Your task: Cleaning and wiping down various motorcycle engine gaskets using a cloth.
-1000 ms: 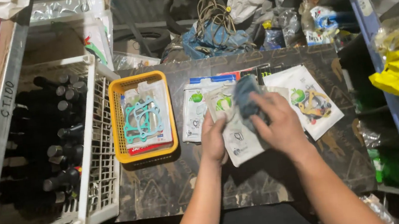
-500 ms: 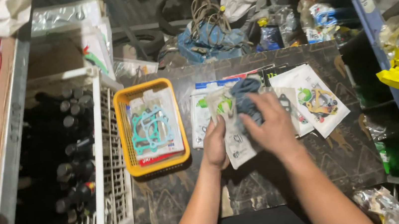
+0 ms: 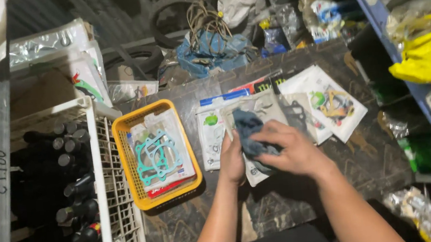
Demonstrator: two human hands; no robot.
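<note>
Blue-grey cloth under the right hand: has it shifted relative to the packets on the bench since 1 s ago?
Yes. The cloth has slid left and toward the person, judged against the green-printed packet, with the right hand pressing it.

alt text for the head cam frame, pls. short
Both hands press a blue-grey cloth onto a clear plastic packet on a dark worktop: left hand, right hand. Beside them sit a yellow basket holding packaged teal gaskets and a white crate of dark bottles.
</note>
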